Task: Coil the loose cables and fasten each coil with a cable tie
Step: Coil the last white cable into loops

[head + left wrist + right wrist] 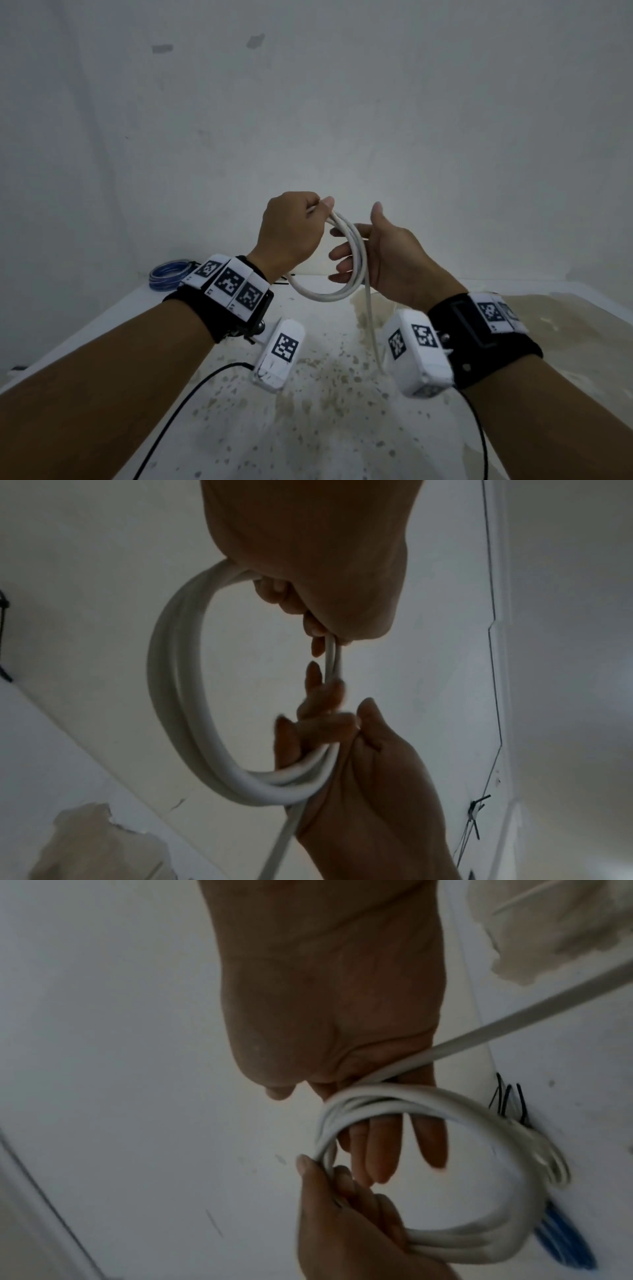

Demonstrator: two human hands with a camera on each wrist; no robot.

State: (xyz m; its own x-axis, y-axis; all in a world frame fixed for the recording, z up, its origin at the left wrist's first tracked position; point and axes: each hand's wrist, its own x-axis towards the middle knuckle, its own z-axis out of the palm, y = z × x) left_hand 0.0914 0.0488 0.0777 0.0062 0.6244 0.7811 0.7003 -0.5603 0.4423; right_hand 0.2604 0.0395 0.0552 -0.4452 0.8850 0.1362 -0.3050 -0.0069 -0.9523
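The white cable (346, 263) hangs coiled in the air above the surface (113, 329), near its far edge. The left hand (291, 233) grips the coil's top with curled fingers; the right hand (383, 260) has relaxed fingers through the loops, and a loose tail drops to the stained surface. A blue coil (169, 274) lies at the far left corner. No writing is readable.

wrists: black straps (191, 308) | white marker tags (228, 281) | white camera pods (281, 353)
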